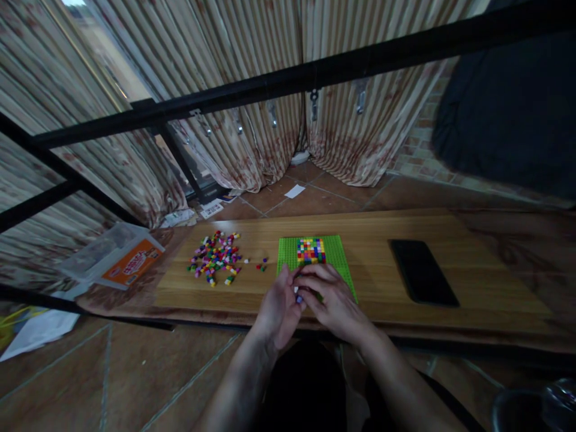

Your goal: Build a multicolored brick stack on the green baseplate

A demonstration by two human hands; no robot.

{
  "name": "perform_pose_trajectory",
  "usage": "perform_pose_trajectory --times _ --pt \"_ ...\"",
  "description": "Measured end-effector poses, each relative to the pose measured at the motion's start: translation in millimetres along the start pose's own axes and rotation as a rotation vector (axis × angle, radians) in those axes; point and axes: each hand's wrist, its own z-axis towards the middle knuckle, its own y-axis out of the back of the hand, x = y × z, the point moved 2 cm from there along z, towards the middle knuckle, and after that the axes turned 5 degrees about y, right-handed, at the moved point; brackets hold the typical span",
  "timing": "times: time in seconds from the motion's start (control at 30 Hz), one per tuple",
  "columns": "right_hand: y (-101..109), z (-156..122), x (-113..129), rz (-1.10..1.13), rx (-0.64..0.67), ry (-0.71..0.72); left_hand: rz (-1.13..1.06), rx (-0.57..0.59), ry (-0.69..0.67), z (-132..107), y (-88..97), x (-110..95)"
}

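A green baseplate (pixel 332 251) lies on the wooden board (pixel 369 264), with a patch of small coloured bricks (pixel 310 250) pressed onto its far part. My left hand (pixel 279 307) and my right hand (pixel 330 297) meet over the plate's near edge. Both have their fingers curled together round a few small bricks (pixel 297 291), one of them whitish. A loose pile of coloured bricks (pixel 215 257) is spread on the board to the left, apart from both hands.
A black phone (pixel 423 272) lies flat on the board at the right. A clear plastic box with an orange label (pixel 121 259) sits off the board's left end. Black metal bars cross overhead; curtains hang behind. Papers lie on the tiled floor.
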Motion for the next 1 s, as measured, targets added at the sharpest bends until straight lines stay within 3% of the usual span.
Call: perform_pose_trajectory --times 0.23,0.47,0.57,0.8,0.9,1.0 --pt "-0.9 1.9 3.7 0.015 -0.031 0.026 -0.048 0.018 0.002 4.1 0.0 1.5" --pt "0.9 0.4 -3.2 -0.037 -0.161 0.006 0.092 -0.170 -0.087 0.4 11.6 10.4" --pt "2.0 -0.6 -6.0 -0.054 -0.217 0.001 0.150 -0.201 -0.110 0.2 11.1 11.3" --pt "1.6 -1.0 -2.8 0.004 -0.328 -0.038 0.034 -0.237 -0.051 3.6 4.0 9.6" --pt "1.9 -1.3 -1.3 0.047 -0.321 -0.056 0.133 -0.265 -0.144 6.3 5.1 7.1" --pt "6.6 -2.2 -6.3 0.080 -0.332 -0.096 0.431 -0.300 -0.330 13.8 11.0 0.4"
